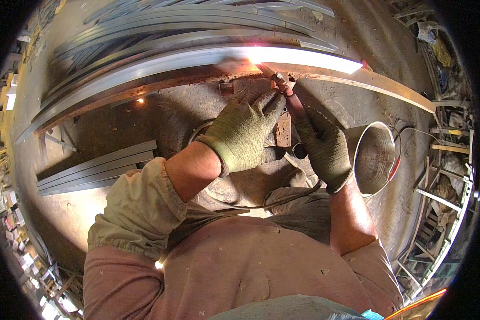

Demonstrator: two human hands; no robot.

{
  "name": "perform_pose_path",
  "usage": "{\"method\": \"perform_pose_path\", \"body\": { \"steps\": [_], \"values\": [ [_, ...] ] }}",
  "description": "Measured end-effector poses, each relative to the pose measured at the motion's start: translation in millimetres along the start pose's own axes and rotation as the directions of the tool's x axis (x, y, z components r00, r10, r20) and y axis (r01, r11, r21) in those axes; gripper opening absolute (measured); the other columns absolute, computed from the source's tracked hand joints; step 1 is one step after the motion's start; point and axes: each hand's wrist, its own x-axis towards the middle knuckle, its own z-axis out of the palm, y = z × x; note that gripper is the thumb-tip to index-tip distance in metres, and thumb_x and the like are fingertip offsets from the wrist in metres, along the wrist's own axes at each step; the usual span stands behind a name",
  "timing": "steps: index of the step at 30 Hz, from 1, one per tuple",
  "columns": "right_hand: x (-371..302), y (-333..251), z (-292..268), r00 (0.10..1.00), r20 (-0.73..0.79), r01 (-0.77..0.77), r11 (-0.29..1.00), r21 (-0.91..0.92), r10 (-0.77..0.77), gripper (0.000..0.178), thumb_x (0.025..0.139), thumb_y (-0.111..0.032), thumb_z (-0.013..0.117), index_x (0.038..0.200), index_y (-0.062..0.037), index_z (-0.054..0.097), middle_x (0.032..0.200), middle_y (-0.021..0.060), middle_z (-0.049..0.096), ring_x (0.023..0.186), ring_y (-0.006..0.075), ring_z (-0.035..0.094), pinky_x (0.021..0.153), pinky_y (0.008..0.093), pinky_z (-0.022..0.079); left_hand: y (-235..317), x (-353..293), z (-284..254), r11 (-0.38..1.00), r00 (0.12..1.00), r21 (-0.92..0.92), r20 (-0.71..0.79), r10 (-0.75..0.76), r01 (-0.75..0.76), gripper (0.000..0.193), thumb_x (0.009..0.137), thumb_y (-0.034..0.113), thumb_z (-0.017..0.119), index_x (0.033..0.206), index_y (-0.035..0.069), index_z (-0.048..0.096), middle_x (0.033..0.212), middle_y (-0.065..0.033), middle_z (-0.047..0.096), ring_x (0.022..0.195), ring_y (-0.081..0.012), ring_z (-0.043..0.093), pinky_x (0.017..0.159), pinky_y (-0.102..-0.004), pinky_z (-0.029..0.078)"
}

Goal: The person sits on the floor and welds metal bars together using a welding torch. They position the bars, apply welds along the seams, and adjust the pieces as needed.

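A welding torch slants up and left from my right hand, which is gloved and wrapped around its handle. My left hand, in a greenish knit glove, bears its fingertips against the torch near the neck, with the thumb lower down. Bright pinkish-white glare at the torch tip hides the exact spot it meets. The glare lies along a long grey metal bar. That bar rests along a rusty steel beam crossing in front of me.
More long metal bars lie on the floor beyond. Short grey bars are stacked at left. A round open bucket stands right of my right hand. A dark cable loops near my legs. Metal racks line the right.
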Motion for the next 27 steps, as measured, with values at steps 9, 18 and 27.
{"method": "perform_pose_path", "body": {
  "steps": [9, 18, 27],
  "values": [
    [0, 8, -4, 0.999, 0.032, 0.015, 0.997, -0.074, -0.013, 0.035, 0.12, -0.024, 0.066, 0.152, -0.0125, 0.075, 0.105, 0.0069, 0.083, 0.092, 0.0104, 0.072, 0.085, 0.0324, 0.06, 5, 2, -16, 0.989, 1.0, -0.146, -0.028, 0.009, -0.013, 0.113, 0.083, 0.045, 0.093, 0.171, -0.003, 0.041, 0.169, -0.0316, 0.052, 0.15, -0.0486, 0.058, 0.125, -0.0543, 0.048],
    [-1, 4, -4, 0.993, 0.038, 0.119, 0.989, -0.084, -0.116, 0.038, 0.12, -0.024, 0.065, 0.156, -0.0149, 0.073, 0.102, 0.0058, 0.079, 0.087, 0.0089, 0.066, 0.08, 0.0318, 0.058, 5, 1, -27, 0.998, 1.0, -0.063, 0.018, 0.025, -0.024, 0.108, 0.089, 0.05, 0.089, 0.171, -0.002, 0.042, 0.165, -0.0311, 0.056, 0.15, -0.0488, 0.057, 0.126, -0.0551, 0.047],
    [11, 29, -23, 0.969, -0.126, 0.211, 0.977, -0.015, -0.211, 0.041, 0.117, -0.022, 0.071, 0.154, -0.0025, 0.07, 0.114, 0.0048, 0.076, 0.085, 0.0089, 0.067, 0.074, 0.0289, 0.056, -85, 8, -68, 0.906, 0.91, 0.11, -0.113, -0.398, 0.409, 0.081, 0.089, 0.022, 0.09, 0.164, 0.016, 0.059, 0.172, -0.0129, 0.054, 0.152, -0.0422, 0.057, 0.13, -0.0494, 0.047]
  ]
}}
